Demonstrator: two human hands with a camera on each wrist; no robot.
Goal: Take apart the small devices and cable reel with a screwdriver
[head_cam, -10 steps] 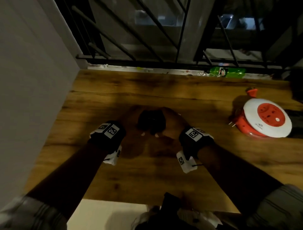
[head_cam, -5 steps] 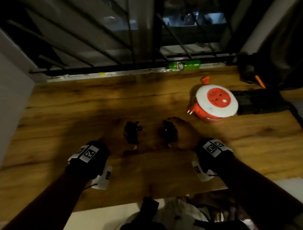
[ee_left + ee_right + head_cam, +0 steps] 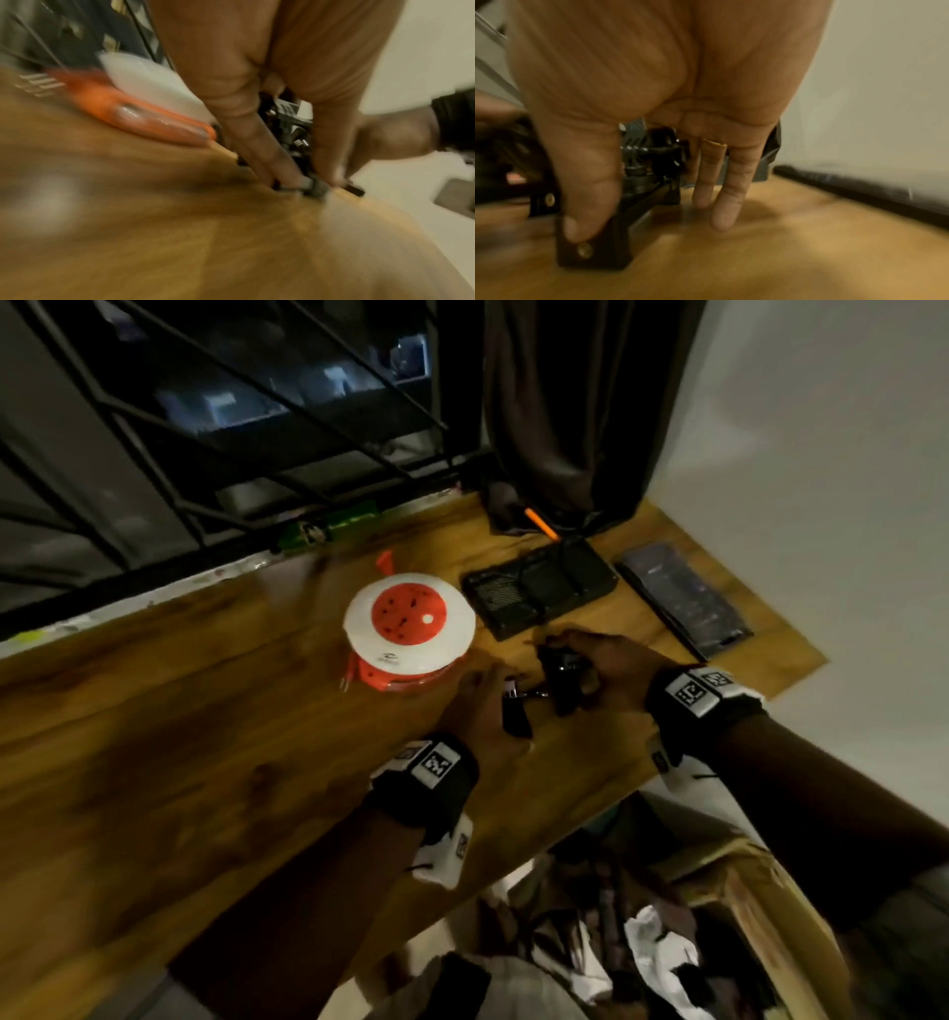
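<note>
In the head view the white and orange cable reel lies flat on the wooden table. Just right of it, my left hand grips a small black device part. My right hand grips a second black part close beside it. The left wrist view shows my left hand with fingers and thumb down either side of the black part. In the right wrist view my thumb presses a black block with brass screws. An orange-handled screwdriver lies at the table's back.
A black mesh-topped tray lies behind my right hand, and a long dark case sits near the table's right edge. A green bottle lies by the window bars. A dark curtain hangs at the back corner. Clothes fill a box below the table.
The black device came apart into two parts, one in each hand. Both hands then carried them right, close beside the cable reel. My view swung right too.
</note>
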